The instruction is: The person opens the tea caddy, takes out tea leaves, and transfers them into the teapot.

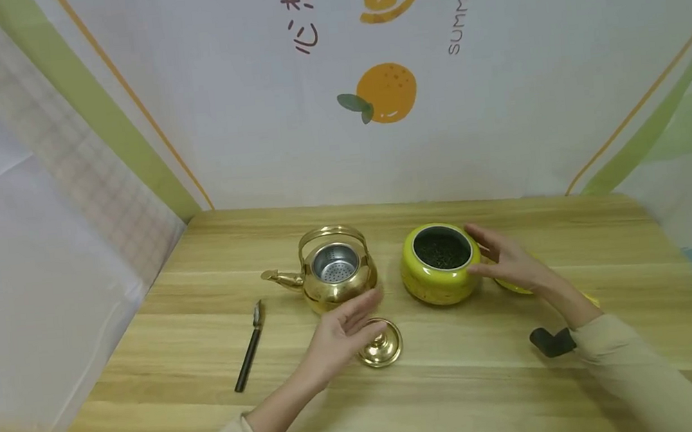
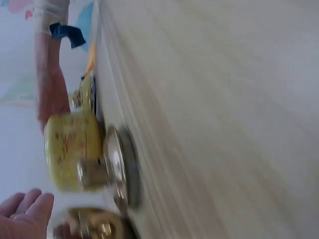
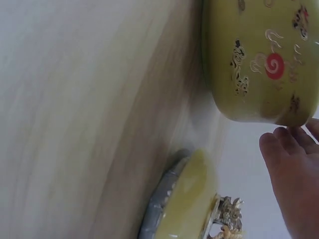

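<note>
A yellow ceramic jar (image 1: pixel 437 285) stands upright and uncovered, with dark loose tea leaves (image 1: pixel 443 248) inside. My right hand (image 1: pixel 510 263) is at the jar's right side, fingers extended; in the right wrist view its fingertips (image 3: pixel 281 134) are at the jar's rim, though firm contact is unclear. My left hand (image 1: pixel 339 335) hovers with loosely bent fingers in front of a gold teapot (image 1: pixel 322 295), holding nothing. The teapot is uncovered and has a metal strainer (image 1: pixel 335 267) in its mouth. Its gold lid (image 1: pixel 381 352) lies on the table, partly behind the left hand.
Left of the teapot lies a slim dark-handled tool (image 1: pixel 249 354) with a metal tip. The yellow jar lid (image 3: pixel 187 199), topped by an ornate metal knob, rests right of the jar, mostly behind my right hand in the head view. A printed cloth (image 1: pixel 289 145) hangs behind the wooden table (image 1: pixel 452 407).
</note>
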Available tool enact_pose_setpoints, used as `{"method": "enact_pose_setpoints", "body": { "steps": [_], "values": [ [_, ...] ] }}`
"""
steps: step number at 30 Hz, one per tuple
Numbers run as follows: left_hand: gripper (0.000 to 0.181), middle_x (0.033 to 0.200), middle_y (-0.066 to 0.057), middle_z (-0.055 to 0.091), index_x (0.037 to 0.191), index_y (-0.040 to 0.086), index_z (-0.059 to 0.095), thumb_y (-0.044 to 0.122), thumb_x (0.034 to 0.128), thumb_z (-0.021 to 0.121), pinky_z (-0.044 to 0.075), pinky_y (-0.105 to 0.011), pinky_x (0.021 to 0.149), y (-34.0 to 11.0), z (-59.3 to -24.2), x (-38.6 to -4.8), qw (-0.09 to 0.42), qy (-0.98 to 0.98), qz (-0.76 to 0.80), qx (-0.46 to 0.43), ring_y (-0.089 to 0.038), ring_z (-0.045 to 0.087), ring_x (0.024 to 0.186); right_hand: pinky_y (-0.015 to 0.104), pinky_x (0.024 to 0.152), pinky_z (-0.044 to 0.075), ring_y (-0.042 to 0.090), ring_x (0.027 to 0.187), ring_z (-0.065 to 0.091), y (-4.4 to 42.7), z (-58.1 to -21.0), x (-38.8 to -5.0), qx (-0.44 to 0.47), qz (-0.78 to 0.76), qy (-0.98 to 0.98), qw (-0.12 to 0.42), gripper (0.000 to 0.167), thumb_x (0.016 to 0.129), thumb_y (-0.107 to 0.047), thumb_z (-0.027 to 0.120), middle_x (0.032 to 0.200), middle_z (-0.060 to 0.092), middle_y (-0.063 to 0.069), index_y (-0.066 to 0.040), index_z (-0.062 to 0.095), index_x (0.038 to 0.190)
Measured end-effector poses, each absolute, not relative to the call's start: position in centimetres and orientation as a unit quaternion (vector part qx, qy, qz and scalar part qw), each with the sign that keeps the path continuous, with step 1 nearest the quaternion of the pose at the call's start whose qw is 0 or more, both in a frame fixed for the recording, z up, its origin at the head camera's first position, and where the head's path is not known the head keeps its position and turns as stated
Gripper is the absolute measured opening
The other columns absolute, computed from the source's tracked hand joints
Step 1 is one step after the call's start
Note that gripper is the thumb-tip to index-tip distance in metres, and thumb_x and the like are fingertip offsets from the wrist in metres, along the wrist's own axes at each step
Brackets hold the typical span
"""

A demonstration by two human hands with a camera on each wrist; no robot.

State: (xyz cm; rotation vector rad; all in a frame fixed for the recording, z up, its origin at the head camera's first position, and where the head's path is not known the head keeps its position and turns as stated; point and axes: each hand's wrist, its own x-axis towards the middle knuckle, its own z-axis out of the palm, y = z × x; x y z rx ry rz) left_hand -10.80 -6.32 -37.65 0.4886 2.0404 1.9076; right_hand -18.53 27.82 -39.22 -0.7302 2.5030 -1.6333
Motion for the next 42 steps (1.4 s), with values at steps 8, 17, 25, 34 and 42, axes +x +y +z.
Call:
{"method": "enact_pose_setpoints", "body": {
  "steps": [8,17,25,34,42],
  "values": [
    [0.051,0.13,-0.023,0.054,0.131,-0.003,0.049,0.014,0.0869,0.067,0.048,-0.024,0.095,-12.4,-38.1,-9.4,0.115,0.761,0.63,0.103,-0.037,0.052,0.12,-0.001,0.096,0.026,0.046,0.139,0.012,27.1,-39.8,-18.8,-0.221,-0.52,0.822,0.067,0.087,0.083,-0.002,0.069,0.154,0.009,0.028,0.007,0.011,0.147],
    [0.039,0.119,-0.021,0.061,0.123,-0.003,0.055,0.011,0.0881,0.066,0.049,-0.013,0.081,-18.0,-39.0,-9.9,0.026,0.836,0.547,0.008,-0.028,0.06,0.107,-0.001,0.094,0.028,0.048,0.137,0.014,27.4,-39.8,-18.7,-0.218,-0.52,0.823,0.064,0.087,0.082,0.0,0.069,0.153,0.01,0.027,0.006,0.011,0.147],
    [0.039,0.107,-0.019,0.063,0.117,-0.004,0.056,0.018,0.0867,0.069,0.05,-0.015,0.065,-21.7,-39.4,-9.6,0.022,0.894,0.447,-0.042,-0.025,0.062,0.091,-0.001,0.094,0.029,0.048,0.136,0.015,27.3,-39.8,-18.7,-0.222,-0.52,0.823,0.059,0.087,0.082,0.001,0.069,0.153,0.01,0.027,0.006,0.012,0.147],
    [0.04,0.094,-0.014,0.064,0.109,-0.008,0.057,0.019,0.0839,0.071,0.05,-0.021,0.061,-22.6,-39.8,-9.4,0.059,0.92,0.386,-0.03,-0.019,0.061,0.081,-0.001,0.095,0.029,0.049,0.135,0.015,27.3,-39.8,-18.7,-0.227,-0.519,0.823,0.054,0.086,0.082,0.002,0.068,0.152,0.011,0.03,0.008,0.012,0.147],
    [0.031,0.086,-0.009,0.065,0.101,-0.006,0.06,0.016,0.082,0.072,0.05,-0.025,0.059,-22.4,-39.8,-9.3,0.047,0.94,0.338,-0.015,-0.019,0.063,0.076,0.0,0.094,0.031,0.05,0.134,0.019,27.3,-40.0,-18.7,-0.228,-0.517,0.824,0.051,0.086,0.082,0.002,0.069,0.151,0.013,0.031,0.009,0.012,0.146]
  ]
}}
